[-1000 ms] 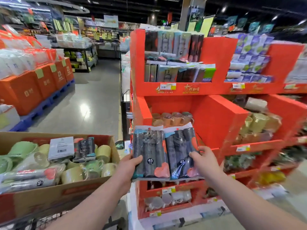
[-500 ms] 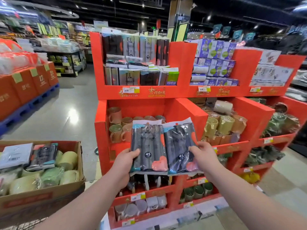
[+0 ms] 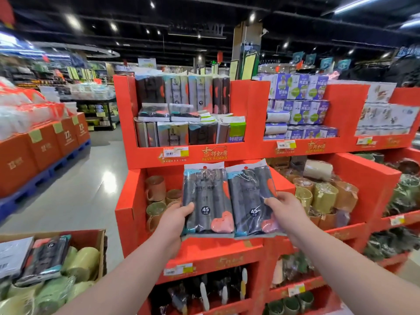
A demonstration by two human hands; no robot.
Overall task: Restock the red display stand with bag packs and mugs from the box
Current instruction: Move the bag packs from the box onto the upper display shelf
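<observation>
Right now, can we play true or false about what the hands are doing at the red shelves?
1. The left hand holds the left pack; the right hand holds the right pack. True.
2. The packs say 30. False: both show 45.
3. The box is on the right. False: it is at the lower left.
4. Brown mugs stand in the red display stand behind the packs. True.
5. The top shelf is bare. False: it holds stacked packs.

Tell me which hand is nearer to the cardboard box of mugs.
Left. The left hand, holding one bag pack, is right of the box; the right hand, holding the other pack, is farther right.
</observation>
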